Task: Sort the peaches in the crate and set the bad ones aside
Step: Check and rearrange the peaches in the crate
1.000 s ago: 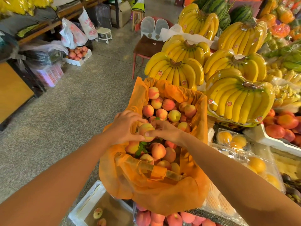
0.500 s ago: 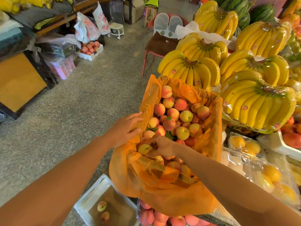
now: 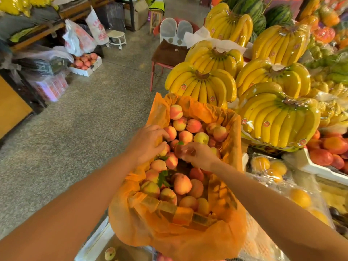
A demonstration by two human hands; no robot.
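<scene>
A crate lined with an orange plastic bag (image 3: 232, 129) is heaped with pink-yellow peaches (image 3: 182, 184). My left hand (image 3: 147, 143) lies over the left side of the pile, its fingertips touching a peach (image 3: 171, 133) and another below it. Just to the right, my right hand (image 3: 199, 154) has its fingers curled round a blurred peach (image 3: 180, 150) at the middle of the pile. In a white foam box (image 3: 94, 243) below the crate at the lower left lies one separate peach (image 3: 110, 253).
Wrapped banana bunches (image 3: 202, 87) stack behind and right of the crate. Packed oranges (image 3: 267, 166) and red fruit (image 3: 322, 157) lie to the right. Bare floor spreads on the left, with a box of peaches (image 3: 85, 62), bags and a red chair (image 3: 165, 57) farther back.
My right hand moved from the near end of the pile to its middle and now grips a peach there. My left hand came off the bag's left rim onto the peaches.
</scene>
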